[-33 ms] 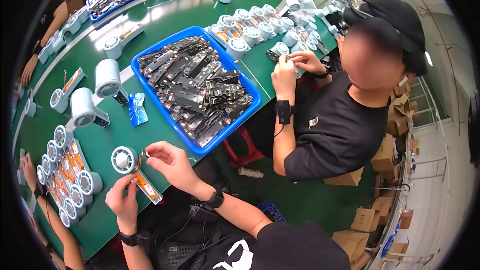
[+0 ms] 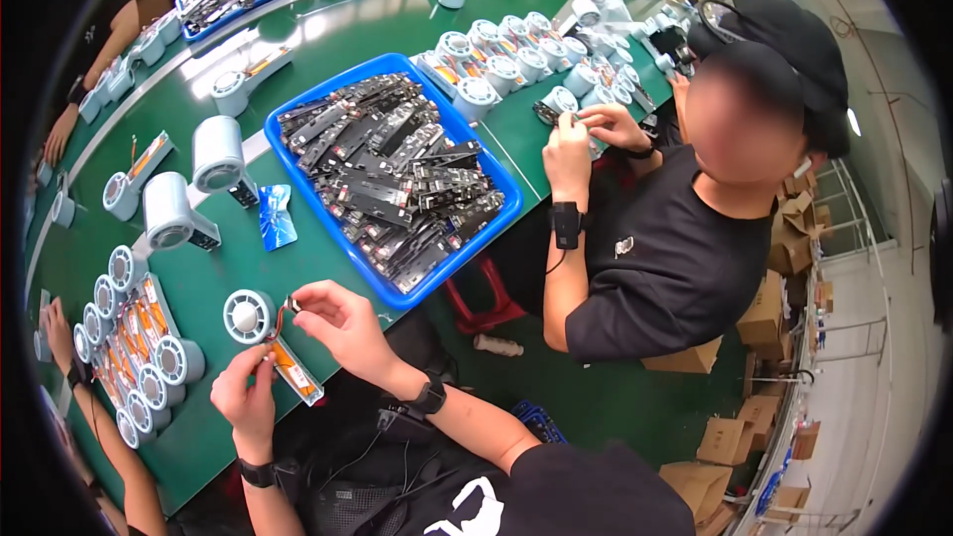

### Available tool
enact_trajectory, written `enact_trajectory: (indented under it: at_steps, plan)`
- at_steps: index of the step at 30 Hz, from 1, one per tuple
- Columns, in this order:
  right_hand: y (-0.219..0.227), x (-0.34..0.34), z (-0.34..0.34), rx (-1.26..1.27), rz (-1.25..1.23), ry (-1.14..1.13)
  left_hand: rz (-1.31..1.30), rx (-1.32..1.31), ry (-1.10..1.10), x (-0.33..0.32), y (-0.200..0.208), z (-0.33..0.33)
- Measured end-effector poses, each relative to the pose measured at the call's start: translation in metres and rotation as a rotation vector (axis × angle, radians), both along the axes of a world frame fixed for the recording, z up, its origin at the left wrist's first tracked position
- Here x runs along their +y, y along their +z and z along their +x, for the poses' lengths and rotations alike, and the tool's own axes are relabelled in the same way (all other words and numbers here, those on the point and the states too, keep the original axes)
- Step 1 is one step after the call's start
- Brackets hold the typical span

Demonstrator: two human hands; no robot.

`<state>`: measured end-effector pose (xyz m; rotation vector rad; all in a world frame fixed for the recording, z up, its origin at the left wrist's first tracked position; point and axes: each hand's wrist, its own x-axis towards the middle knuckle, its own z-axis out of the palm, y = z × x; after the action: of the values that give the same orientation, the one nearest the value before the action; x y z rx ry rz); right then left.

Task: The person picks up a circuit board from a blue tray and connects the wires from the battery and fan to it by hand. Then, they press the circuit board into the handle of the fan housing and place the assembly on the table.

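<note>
In front of me lies a light-blue handheld fan, round head upward, with its open handle pointing toward me. An orange-and-white battery shows inside the handle. My right hand pinches the end of thin red and dark wires beside the fan head. Closed fingertips of my left hand meet at the joint of head and handle, by the lower part of the wires. What exactly they grip is too small to tell. Beyond my hands stands a blue tray heaped with narrow black circuit-board pieces.
Several similar fans are lined up at left, near another person's arm. Two larger fan units and a blue packet lie farther in on the green table. At right a co-worker handles parts beside more fans.
</note>
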<state>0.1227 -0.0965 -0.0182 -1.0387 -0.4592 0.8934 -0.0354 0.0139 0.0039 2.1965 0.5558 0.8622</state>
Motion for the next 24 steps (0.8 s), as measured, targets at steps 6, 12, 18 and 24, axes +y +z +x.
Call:
enact_trajectory:
  at_steps: [6, 12, 18, 24]
  plan:
    - [-0.006, 0.003, -0.018, 0.006, 0.019, -0.025, 0.071, -0.085, 0.126, -0.009, -0.004, -0.003]
    - [0.015, -0.001, -0.015, -0.206, -0.077, -0.113, 0.306, -0.016, 0.1, -0.003, 0.002, 0.011]
    - [0.001, -0.009, -0.02, -0.391, -0.013, -0.057, 0.108, -0.199, 0.07, 0.0, -0.001, 0.01]
    - [-0.002, -0.009, -0.024, -0.454, 0.026, -0.032, 0.018, -0.253, 0.031, 0.0, -0.002, 0.006]
